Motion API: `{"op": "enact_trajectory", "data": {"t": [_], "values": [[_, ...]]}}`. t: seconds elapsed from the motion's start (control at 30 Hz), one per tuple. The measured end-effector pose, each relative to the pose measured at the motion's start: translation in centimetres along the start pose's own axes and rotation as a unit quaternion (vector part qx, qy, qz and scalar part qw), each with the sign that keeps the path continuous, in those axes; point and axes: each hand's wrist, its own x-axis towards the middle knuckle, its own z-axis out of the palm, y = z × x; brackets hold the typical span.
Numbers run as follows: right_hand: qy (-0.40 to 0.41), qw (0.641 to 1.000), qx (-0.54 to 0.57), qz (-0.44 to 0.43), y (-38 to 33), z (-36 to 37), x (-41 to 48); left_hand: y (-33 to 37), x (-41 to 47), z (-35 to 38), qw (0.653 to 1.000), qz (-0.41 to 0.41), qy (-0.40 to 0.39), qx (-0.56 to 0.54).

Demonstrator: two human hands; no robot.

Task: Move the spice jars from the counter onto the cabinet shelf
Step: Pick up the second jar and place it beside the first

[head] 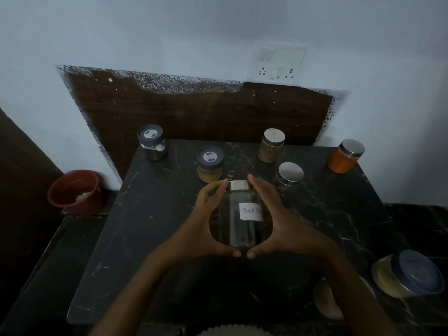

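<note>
A clear glass jar (238, 226) with a silver lid and a white label starting "Black" is held over the black marble counter (150, 226). My left hand (201, 229) grips its left side and my right hand (283, 229) grips its right side, thumbs meeting under the base. Behind it stand a blue-lidded jar of yellow powder (209, 167), a blue-lidded jar (152, 143) at the back left, a silver-lidded jar of brown spice (272, 145), a silver-lidded clear jar (289, 174) and an orange jar (345, 156). No cabinet shelf is in view.
A wide blue-lidded tub of yellow powder (407, 274) sits at the counter's right front, with a pale round thing (324, 299) partly behind my right forearm. A red bucket (76, 191) stands low on the left. A socket plate (277, 63) is on the wall.
</note>
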Motion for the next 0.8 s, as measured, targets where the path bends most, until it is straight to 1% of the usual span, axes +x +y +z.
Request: {"op": "enact_trajectory", "data": {"t": [0.1, 0.17, 0.3, 0.47, 0.6, 0.7, 0.8], "values": [[-0.011, 0.999, 0.030, 0.000, 0.0, -1.1, -0.2, 0.3, -0.2, -0.6, 0.999, 0.007, 0.019, -0.034], [-0.015, 0.999, 0.043, 0.007, -0.3, -1.5, -0.1, 0.5, -0.1, -0.9, 0.999, 0.010, 0.017, -0.040], [0.015, 0.999, 0.032, 0.001, -1.1, -1.1, 0.5, 0.4, 0.3, -1.1, 1.000, 0.011, -0.008, -0.005], [0.050, 0.998, -0.022, -0.031, -1.9, -1.3, 1.5, 1.0, 1.4, -1.7, 1.000, 0.016, 0.007, 0.021], [0.058, 0.995, -0.061, -0.047, -3.1, -2.7, 2.3, 1.7, 2.5, -2.9, 0.998, 0.033, 0.028, 0.038], [0.058, 0.993, -0.076, -0.064, -4.3, -4.1, 3.1, 2.4, 3.5, -4.1, 0.997, 0.054, 0.049, 0.038], [0.077, 0.985, -0.128, -0.086, -6.3, -5.8, 4.2, 3.5, 4.7, -5.9, 0.994, 0.081, 0.070, 0.036]]}}
